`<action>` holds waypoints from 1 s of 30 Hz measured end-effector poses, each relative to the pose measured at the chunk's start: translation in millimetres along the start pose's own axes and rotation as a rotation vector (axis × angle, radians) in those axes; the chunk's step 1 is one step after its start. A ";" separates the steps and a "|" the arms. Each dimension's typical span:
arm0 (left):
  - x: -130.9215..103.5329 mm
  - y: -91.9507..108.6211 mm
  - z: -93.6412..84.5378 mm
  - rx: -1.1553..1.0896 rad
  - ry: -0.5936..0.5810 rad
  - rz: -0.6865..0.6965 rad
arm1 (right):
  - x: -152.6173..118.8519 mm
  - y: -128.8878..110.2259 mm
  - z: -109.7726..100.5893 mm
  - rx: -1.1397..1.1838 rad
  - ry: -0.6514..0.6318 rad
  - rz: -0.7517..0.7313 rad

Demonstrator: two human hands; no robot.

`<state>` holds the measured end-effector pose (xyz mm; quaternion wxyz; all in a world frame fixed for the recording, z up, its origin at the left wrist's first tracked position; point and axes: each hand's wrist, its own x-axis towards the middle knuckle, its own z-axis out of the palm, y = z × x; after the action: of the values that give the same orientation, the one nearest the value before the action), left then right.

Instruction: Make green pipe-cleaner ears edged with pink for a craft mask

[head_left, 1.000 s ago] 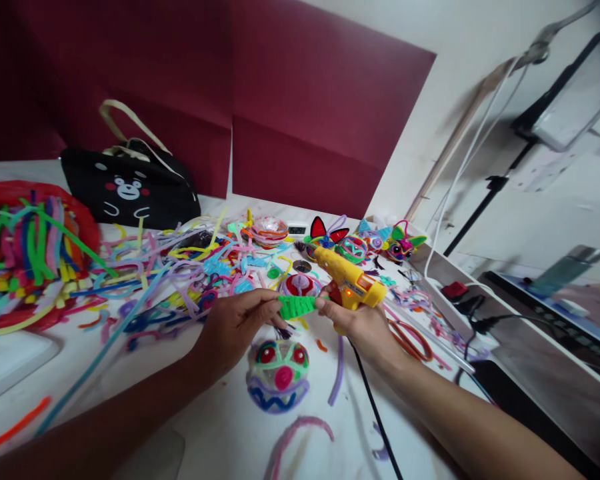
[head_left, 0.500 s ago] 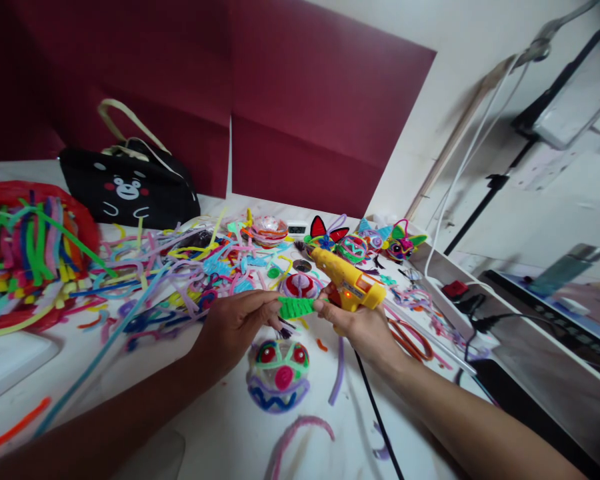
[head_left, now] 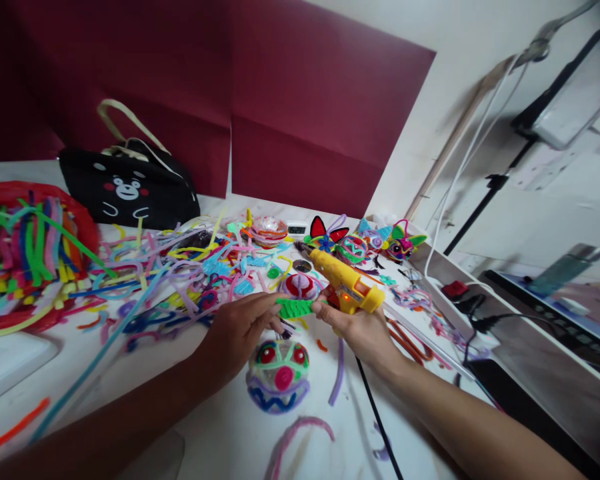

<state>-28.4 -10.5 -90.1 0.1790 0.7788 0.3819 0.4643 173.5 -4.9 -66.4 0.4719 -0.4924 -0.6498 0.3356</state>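
Mask (head_left: 281, 365) is fitted w/ eyes (head_left: 267, 354), nose (head_left: 283, 379) & mouth (head_left: 275, 401); green piece (head_left: 294, 309), approx 12 o'clock, is left unattached, pinched btwn L hand (head_left: 236, 333) & R hand (head_left: 364, 335), latter w/ glue gun (head_left: 341, 279).

Two dark red sheets (head_left: 320, 100) cover much of the white wall (head_left: 460, 40) behind a white table (head_left: 215, 433), parting slightly low down. Right, a black stand (head_left: 480, 203) leans in view beside a hanging white cord (head_left: 461, 170). Soft light glints on the tabletop.
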 end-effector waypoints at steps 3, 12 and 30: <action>-1.7 0.3 0.6 -0.014 -0.017 -0.040 | -0.3 1.5 -0.3 -0.017 0.002 -0.012; -4.5 1.0 2.9 -0.072 -0.061 -0.142 | -2.0 3.1 -0.4 -0.048 -0.005 -0.012; 0.2 10.7 -3.2 -0.156 0.023 -0.264 | -2.2 1.0 -0.4 -0.061 -0.001 -0.014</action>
<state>-26.5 -17.5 -81.6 0.2943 0.7000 0.4459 0.4739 174.3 -6.7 -67.8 0.4585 -0.5018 -0.6633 0.3129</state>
